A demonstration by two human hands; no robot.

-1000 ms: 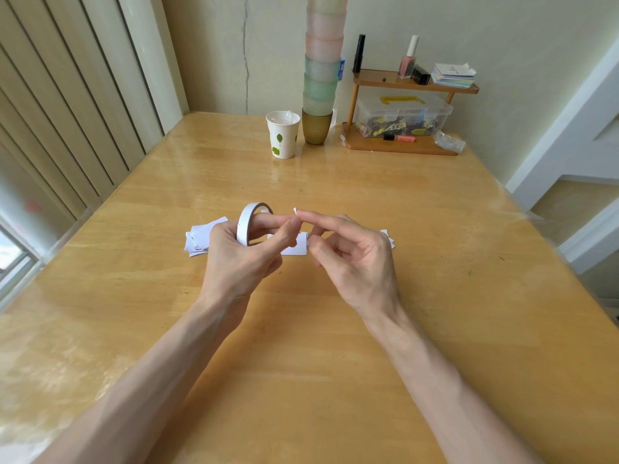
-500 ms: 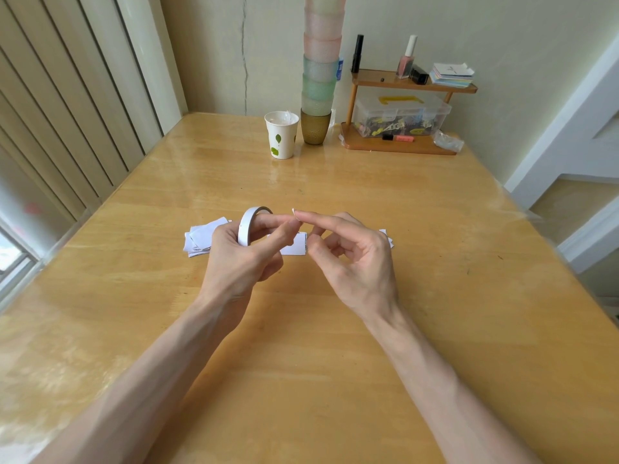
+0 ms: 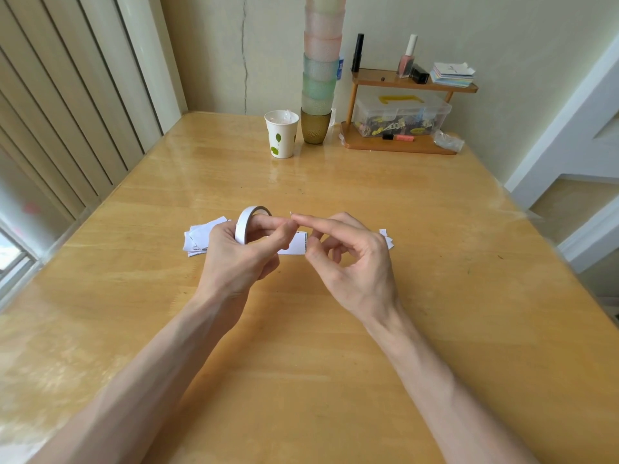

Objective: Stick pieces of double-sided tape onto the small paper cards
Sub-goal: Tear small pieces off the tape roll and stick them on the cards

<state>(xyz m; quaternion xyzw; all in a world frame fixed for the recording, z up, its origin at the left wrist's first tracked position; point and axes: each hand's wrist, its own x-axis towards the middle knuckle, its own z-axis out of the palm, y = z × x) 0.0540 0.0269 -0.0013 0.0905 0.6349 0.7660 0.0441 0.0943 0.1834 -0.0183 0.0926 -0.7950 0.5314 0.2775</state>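
Note:
My left hand grips a white roll of double-sided tape above the table, its fingers through the ring. My right hand is beside it, index finger stretched left to touch my left thumb tip. A tiny white bit of tape sticks up at that fingertip, and the other fingers curl loosely. One small white paper card lies flat on the table between and behind the hands. A pile of cards lies to the left, and more cards peek out behind my right hand.
At the table's far edge stand a paper cup, a tall stack of coloured cups, and a small wooden shelf holding a clear plastic box, bottles and notepaper. Slatted doors run along the left. The table's right edge drops to the floor.
Both hands stay almost in place. My right thumb and curled fingers shift slightly under the outstretched index finger.

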